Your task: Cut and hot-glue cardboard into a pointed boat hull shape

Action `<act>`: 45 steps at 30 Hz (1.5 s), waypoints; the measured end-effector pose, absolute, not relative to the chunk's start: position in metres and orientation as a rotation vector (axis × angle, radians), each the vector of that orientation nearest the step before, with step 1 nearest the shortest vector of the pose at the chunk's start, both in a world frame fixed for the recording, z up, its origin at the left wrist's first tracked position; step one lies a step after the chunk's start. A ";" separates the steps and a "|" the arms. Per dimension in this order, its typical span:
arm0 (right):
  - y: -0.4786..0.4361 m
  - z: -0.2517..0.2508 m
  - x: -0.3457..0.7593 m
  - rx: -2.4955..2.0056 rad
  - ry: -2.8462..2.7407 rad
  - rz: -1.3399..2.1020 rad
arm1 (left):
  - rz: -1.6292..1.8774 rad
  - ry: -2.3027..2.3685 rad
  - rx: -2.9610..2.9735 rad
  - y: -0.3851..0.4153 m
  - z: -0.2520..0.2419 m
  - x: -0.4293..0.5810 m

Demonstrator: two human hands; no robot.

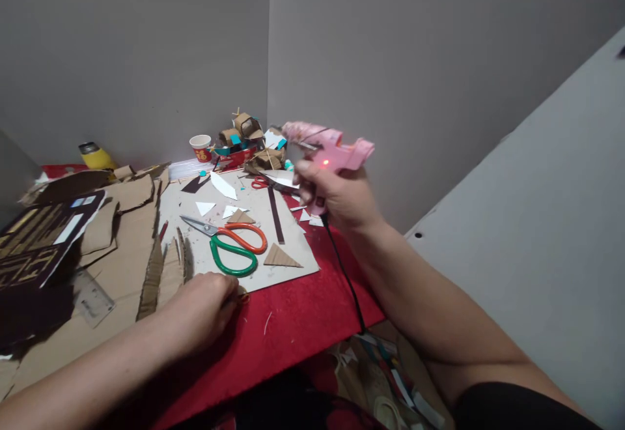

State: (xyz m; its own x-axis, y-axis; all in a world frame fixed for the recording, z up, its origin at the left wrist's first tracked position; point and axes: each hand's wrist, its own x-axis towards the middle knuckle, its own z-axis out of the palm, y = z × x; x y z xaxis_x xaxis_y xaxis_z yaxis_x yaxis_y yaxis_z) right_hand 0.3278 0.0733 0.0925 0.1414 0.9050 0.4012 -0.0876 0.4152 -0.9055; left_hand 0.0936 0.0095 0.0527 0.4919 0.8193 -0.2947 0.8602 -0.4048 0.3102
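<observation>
My right hand (342, 199) grips a pink hot glue gun (327, 146) by its handle, raised above the right side of the table. A red light glows on the gun's side, its nozzle points left, and a black cord hangs from the handle. My left hand (209, 303) rests closed near the table's front edge, with a small bit of something at its fingertips too hidden to name. Just beyond it lie large scissors (224, 241) with one orange and one green handle, blades parted. A cardboard triangle (282, 256) lies right of them on a pale board (288, 280).
Cardboard sheets (129, 228) and a clear ruler (92, 300) cover the left side. Behind stand a paper cup (200, 148), a yellow bottle (96, 156) and small cardboard models (244, 133). Grey walls enclose the red table (288, 332). Scraps lie below its front edge.
</observation>
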 end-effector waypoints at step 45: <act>0.053 0.068 0.228 -1.002 -1.587 1.152 | 0.396 2.028 2.034 0.028 0.076 -0.022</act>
State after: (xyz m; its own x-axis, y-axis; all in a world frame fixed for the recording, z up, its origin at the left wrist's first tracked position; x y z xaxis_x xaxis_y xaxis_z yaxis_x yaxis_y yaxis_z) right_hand 0.2283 0.0535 0.0679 -0.2612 0.9436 0.2033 0.0989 0.2357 -0.9668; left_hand -0.0221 0.0279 0.0758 -0.0011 0.9998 0.0210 0.9344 -0.0065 0.3561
